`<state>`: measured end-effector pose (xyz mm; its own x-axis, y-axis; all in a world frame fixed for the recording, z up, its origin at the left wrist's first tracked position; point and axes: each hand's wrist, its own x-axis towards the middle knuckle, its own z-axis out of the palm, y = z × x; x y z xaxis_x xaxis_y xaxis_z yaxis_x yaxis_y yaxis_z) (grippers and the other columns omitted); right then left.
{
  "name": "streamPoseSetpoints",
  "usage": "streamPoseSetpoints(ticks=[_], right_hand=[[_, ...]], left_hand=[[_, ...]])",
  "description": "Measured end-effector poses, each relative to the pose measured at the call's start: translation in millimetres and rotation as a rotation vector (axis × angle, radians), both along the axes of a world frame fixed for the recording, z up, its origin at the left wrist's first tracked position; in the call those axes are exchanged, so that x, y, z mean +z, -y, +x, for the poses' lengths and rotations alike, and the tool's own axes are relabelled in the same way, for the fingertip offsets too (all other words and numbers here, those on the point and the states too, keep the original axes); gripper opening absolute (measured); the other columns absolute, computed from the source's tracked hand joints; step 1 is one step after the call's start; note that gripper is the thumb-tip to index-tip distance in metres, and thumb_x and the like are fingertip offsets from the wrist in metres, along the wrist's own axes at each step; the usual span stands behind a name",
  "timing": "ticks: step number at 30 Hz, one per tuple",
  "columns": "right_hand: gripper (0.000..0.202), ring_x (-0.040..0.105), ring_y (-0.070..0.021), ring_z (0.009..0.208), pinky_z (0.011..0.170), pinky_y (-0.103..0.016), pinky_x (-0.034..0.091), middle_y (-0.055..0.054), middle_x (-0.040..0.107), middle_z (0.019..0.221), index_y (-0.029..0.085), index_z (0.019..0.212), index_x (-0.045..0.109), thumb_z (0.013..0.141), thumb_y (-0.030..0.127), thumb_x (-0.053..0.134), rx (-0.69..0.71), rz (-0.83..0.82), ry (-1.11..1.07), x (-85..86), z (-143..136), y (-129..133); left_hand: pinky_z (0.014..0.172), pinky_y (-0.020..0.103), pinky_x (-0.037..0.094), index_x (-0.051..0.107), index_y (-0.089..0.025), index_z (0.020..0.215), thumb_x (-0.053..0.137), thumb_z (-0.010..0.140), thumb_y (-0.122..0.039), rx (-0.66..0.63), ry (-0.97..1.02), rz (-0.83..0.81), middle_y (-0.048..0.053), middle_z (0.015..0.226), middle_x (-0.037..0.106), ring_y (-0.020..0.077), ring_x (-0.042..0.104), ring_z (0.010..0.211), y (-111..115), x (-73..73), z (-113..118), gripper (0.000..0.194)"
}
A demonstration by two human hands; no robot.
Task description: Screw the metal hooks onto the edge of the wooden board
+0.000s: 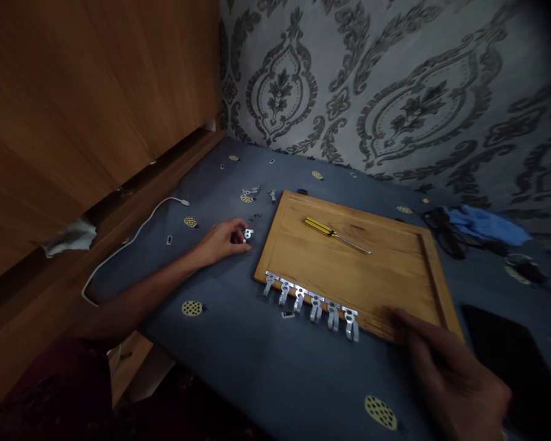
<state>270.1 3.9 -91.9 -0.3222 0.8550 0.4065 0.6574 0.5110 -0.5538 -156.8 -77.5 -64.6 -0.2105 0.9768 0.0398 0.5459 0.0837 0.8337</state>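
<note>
My left hand (223, 242) pinches a small silvery metal hook (248, 234) between thumb and fingertips, left of a wooden board (371, 269). My right hand (454, 373) is at the board's near right edge, a stretched digit on its rim; its other fingers are partly hidden. A row of several metal hooks (316, 306) lies along the board's near edge, their curved ends hanging over it. On the board rests a screwdriver (321, 227) with a yellow and black handle. More loose hooks (250, 191) and several tiny screws (256, 215) lie beyond my left hand.
A white cable (138, 236) curves across the left of the blue patterned tabletop (239, 343). At right are a blue cloth (487, 226) and a flat black object (509, 343). A wooden cabinet (96, 92) stands left; a patterned wall (349, 79) is behind.
</note>
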Motion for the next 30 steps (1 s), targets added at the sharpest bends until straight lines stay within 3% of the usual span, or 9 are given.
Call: streamPoseSetpoints(ticks=[8,15,22,30], right_hand=[[0.04,0.078,-0.0257,0.099,0.092,-0.035,0.061,-0.007,0.081,0.109,0.024,0.108,0.079,0.094,0.054,0.057,0.001,0.014,0.003,3.7,-4.7,2.0],[0.045,0.078,-0.0264,0.097,0.088,-0.041,0.063,-0.004,0.081,0.107,0.027,0.109,0.077,0.097,0.062,0.052,0.021,0.051,0.015,3.1,-6.2,1.3],[0.044,0.077,-0.0248,0.096,0.089,-0.039,0.063,-0.004,0.081,0.107,0.026,0.11,0.077,0.098,0.06,0.053,0.03,0.075,0.006,2.5,-6.8,1.7],[0.039,0.077,-0.0255,0.097,0.087,-0.04,0.063,-0.003,0.08,0.108,0.027,0.111,0.076,0.099,0.056,0.052,0.056,0.071,0.022,4.1,-5.6,1.9]], left_hand=[[0.078,0.029,0.049,0.061,-0.021,0.099,0.085,0.07,-0.034,0.039,0.036,0.072,0.0,0.09,0.067,0.0177,0.063,0.088,1.5,0.5,2.2,0.04],[0.069,0.026,0.045,0.058,-0.022,0.109,0.084,0.071,-0.035,0.014,0.113,0.052,-0.005,0.078,0.064,0.0143,0.062,0.073,0.7,-4.4,5.2,0.048],[0.066,0.025,0.042,0.051,-0.023,0.125,0.088,0.067,-0.038,0.045,0.151,0.026,-0.008,0.073,0.062,0.0128,0.057,0.067,1.3,-1.7,5.5,0.071],[0.063,0.024,0.042,0.048,-0.022,0.126,0.088,0.066,-0.042,0.04,0.206,0.003,-0.008,0.072,0.061,0.0118,0.056,0.065,-0.4,-2.2,4.4,0.075]])
